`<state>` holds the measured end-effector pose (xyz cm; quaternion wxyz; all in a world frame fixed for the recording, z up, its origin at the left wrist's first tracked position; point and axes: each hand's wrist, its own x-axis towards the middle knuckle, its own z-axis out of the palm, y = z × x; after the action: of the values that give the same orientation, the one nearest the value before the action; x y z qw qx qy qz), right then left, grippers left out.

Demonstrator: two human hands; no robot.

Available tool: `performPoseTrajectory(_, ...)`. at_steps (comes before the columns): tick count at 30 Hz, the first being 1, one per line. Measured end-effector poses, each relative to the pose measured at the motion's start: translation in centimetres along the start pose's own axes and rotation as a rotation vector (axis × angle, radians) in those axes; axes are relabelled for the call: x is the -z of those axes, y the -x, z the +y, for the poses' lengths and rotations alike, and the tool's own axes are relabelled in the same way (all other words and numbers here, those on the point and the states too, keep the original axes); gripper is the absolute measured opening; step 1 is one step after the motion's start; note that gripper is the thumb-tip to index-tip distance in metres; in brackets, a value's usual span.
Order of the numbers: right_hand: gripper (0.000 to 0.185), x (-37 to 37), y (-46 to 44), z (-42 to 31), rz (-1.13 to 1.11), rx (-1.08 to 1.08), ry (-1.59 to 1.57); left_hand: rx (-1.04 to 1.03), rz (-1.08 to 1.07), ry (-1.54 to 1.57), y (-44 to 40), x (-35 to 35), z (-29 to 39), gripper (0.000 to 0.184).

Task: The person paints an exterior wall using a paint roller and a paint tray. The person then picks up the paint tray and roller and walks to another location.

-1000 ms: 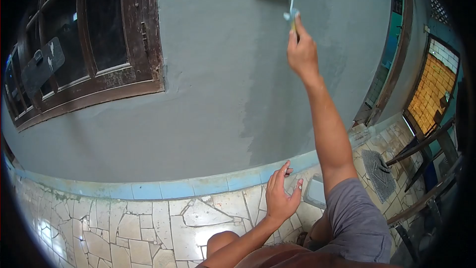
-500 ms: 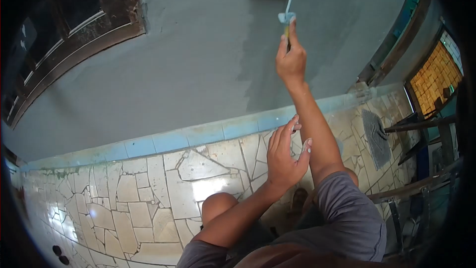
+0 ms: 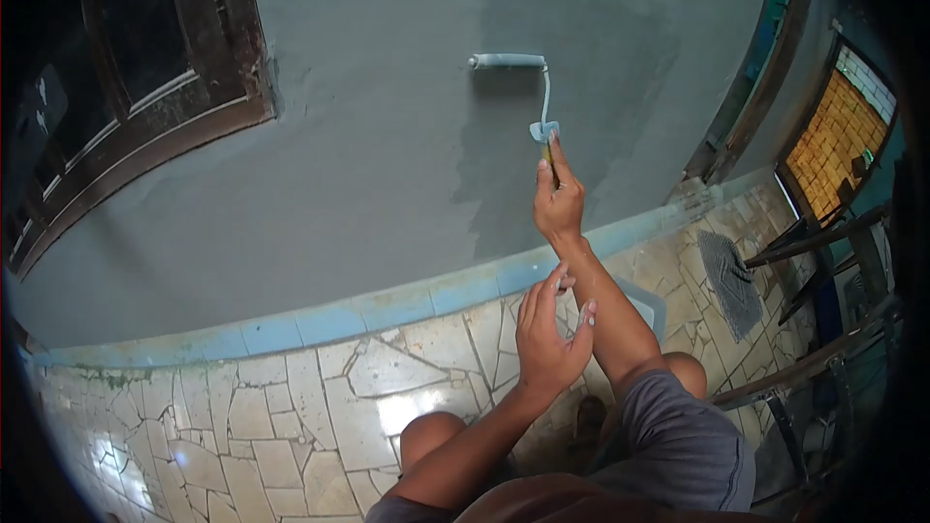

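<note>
My right hand (image 3: 559, 199) grips the handle of a paint roller (image 3: 510, 61), its thumb and forefinger near the pale blue collar. The roller's sleeve lies level against the grey wall (image 3: 378, 165), at the left edge of a darker, wet-looking band. Below it, my left hand (image 3: 552, 339) is held in the air beside my right forearm, fingers apart and empty, with whitish smears on the fingertips. Partly hidden behind my right forearm, a pale tray or container (image 3: 644, 307) rests on the floor.
A brown wooden window frame (image 3: 218, 87) is at the upper left. Light blue tiles (image 3: 334, 323) edge the wall above a cracked-stone-pattern floor (image 3: 266, 416). At right are a grey mat (image 3: 731, 286), dark wooden furniture (image 3: 823, 363) and a doorway with an orange brick-patterned surface (image 3: 838, 150).
The roller and my right hand have come down the wall. My left hand stays low with fingers apart, and the camera view has tilted and shifted.
</note>
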<state>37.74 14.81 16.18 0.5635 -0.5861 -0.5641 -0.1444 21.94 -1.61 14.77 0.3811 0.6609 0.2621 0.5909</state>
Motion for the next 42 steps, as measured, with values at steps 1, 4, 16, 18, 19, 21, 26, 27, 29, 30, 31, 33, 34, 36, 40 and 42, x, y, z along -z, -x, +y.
performPoseTrajectory(1, 0.049, 0.3, -1.4, -0.2, 0.007, -0.014, -0.039, 0.027, -0.014, -0.013, -0.1, 0.1, -0.2, 0.067)
performPoseTrajectory(4, 0.048, 1.7, -6.8, -3.2, 0.066, 0.036, -0.059, 0.048, -0.010, 0.004, -0.4, 0.1, -0.5, 0.069)
performPoseTrajectory(16, 0.047, 5.0, -23.2, -8.5, 0.257, 0.307, 0.011, 0.107, 0.001, -0.013, -1.0, 0.6, -1.7, 0.070)
performPoseTrajectory(18, 0.052, 4.5, -20.6, -7.5, 0.232, 0.260, 0.069, 0.120, -0.001, -0.027, -0.9, 0.6, -1.6, 0.070)
performPoseTrajectory(19, 0.051, 3.9, -18.7, -6.9, 0.231, 0.266, 0.032, 0.109, 0.002, -0.018, -0.8, 0.7, -1.4, 0.070)
performPoseTrajectory(21, 0.051, 2.8, -14.4, -5.4, 0.225, 0.258, -0.003, 0.109, -0.001, -0.015, -0.5, 0.7, -1.1, 0.069)
performPoseTrajectory(26, 0.051, 0.8, -3.9, -1.4, 0.063, 0.055, -0.044, 0.066, -0.029, -0.013, 0.1, 0.3, -0.2, 0.069)
performPoseTrajectory(27, 0.051, 0.5, -2.2, -1.0, 0.065, 0.050, -0.050, 0.066, -0.032, -0.021, 0.2, 0.2, -0.2, 0.069)
performPoseTrajectory(29, 0.051, -0.1, 0.9, -0.5, 0.031, 0.000, -0.085, 0.010, -0.027, -0.007, 0.4, -0.2, -0.5, 0.069)
performPoseTrajectory(30, 0.051, -0.5, 2.7, -0.5, 0.034, -0.001, -0.089, 0.008, -0.029, -0.011, 0.6, -0.1, -0.2, 0.069)
performPoseTrajectory(31, 0.050, -1.0, 4.3, -0.7, 0.046, 0.038, -0.095, 0.009, -0.030, -0.017, 0.5, 0.0, 0.2, 0.069)
performPoseTrajectory(33, 0.050, -2.0, 6.4, -1.5, 0.059, 0.085, -0.106, 0.004, -0.024, -0.024, 0.4, -0.1, 0.3, 0.069)
performPoseTrajectory(34, 0.050, -2.6, 7.3, -2.1, 0.039, 0.054, -0.120, -0.002, -0.016, -0.003, 0.4, -0.3, 0.1, 0.069)
performPoseTrajectory(36, 0.053, -3.5, 7.6, -2.8, 0.017, 0.030, -0.149, -0.010, -0.009, 0.014, 0.6, -0.4, 0.0, 0.068)
performPoseTrajectory(40, 0.054, -4.2, 5.1, -4.6, -0.002, 0.015, -0.122, -0.005, -0.001, -0.005, 0.3, 0.1, -0.1, 0.067)
performPoseTrajectory(42, 0.056, -4.2, 2.3, -5.6, 0.089, 0.111, -0.113, 0.003, 0.007, 0.003, 0.1, 0.3, -0.1, 0.068)
